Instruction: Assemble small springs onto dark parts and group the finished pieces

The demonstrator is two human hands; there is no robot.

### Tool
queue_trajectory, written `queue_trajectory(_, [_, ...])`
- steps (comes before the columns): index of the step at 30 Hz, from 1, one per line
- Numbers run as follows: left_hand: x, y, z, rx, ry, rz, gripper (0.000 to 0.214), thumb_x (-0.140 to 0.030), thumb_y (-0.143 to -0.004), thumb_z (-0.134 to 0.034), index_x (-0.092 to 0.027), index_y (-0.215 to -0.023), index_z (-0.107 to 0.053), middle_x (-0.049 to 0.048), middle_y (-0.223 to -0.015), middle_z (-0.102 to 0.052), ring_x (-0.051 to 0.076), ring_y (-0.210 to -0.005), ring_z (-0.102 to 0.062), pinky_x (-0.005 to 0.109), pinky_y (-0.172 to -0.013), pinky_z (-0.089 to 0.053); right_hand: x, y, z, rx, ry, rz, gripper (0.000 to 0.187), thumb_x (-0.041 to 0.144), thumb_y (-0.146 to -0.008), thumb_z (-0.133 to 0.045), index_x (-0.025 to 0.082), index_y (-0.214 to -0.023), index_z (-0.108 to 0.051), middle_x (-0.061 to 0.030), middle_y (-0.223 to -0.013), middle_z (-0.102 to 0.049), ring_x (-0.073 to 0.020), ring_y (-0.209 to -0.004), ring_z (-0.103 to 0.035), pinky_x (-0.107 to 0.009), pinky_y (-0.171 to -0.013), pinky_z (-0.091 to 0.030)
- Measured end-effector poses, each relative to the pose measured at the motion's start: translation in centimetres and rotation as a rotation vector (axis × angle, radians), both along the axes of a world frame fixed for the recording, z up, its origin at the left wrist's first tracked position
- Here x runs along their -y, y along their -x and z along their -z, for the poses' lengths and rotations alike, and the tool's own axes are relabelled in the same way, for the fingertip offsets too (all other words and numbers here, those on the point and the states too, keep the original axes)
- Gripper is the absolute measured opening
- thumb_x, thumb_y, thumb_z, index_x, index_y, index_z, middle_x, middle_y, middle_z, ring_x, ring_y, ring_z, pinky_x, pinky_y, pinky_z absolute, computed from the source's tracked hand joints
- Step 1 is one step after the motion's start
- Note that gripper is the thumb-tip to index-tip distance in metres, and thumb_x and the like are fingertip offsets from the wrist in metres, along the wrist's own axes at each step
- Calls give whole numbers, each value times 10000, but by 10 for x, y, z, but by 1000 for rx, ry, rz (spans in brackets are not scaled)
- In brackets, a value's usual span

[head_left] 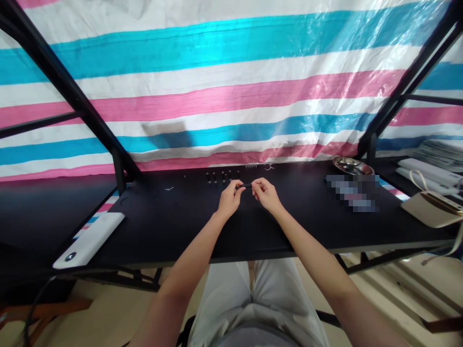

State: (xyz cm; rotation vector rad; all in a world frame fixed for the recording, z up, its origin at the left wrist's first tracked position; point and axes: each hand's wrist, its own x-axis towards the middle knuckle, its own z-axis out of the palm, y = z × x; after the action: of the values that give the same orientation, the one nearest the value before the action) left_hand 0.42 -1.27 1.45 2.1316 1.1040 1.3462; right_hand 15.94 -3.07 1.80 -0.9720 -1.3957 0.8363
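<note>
Pinched between both hands above the middle of the black matte tabletop [181, 226]: a small, slim black rod-like part [246, 185], held level, left hand [229, 199] at one end, right hand [265, 193] at the other. Both forearms extended forward from the seated body, wrists slightly bent inward, thumbs and forefingers pressed together on the part, remaining fingers curled. Behind, a row of small dark upright pieces [220, 176] standing near the table's far edge, seemingly already set down; too small to identify. Off right, a round metal dish [352, 166]; off left, a white rectangular power bank [90, 239].
</note>
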Motion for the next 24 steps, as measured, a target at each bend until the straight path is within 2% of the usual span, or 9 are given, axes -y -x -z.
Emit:
queue_trajectory(14, [7, 1, -8, -67, 47, -35, 287, -386, -908, -333, -179, -803, -501, 8, -742, -596, 90, -596, -525, 204, -596, -389, 1, 0, 1, 29, -6, -7, 345, 536, -792, -509, 195, -748, -490, 60, -491, -471, -70, -381, -414, -211, -392, -314])
queue_trajectory(20, [5, 2, -8, 7, 107, -57, 388, -428, -911, -291, -172, -680, -469, -16, -600, -529, 73, -499, -478, 190, -535, -380, 1, 0, 0, 32, -36, 0, 319, 511, -807, -504, 192, -792, -498, 51, -540, -495, -68, -403, -432, -208, -405, -331])
queue_trajectory(24, [3, 1, -7, 78, 130, -76, 357, -444, -899, -318, -174, -720, -468, -18, -648, -557, 54, -452, -452, 181, -491, -365, 0, -2, 0, 24, -73, 56, 295, 491, -820, -495, 197, -818, -497, 41, -591, -511, -72, -434, -449, -211, -432, -357])
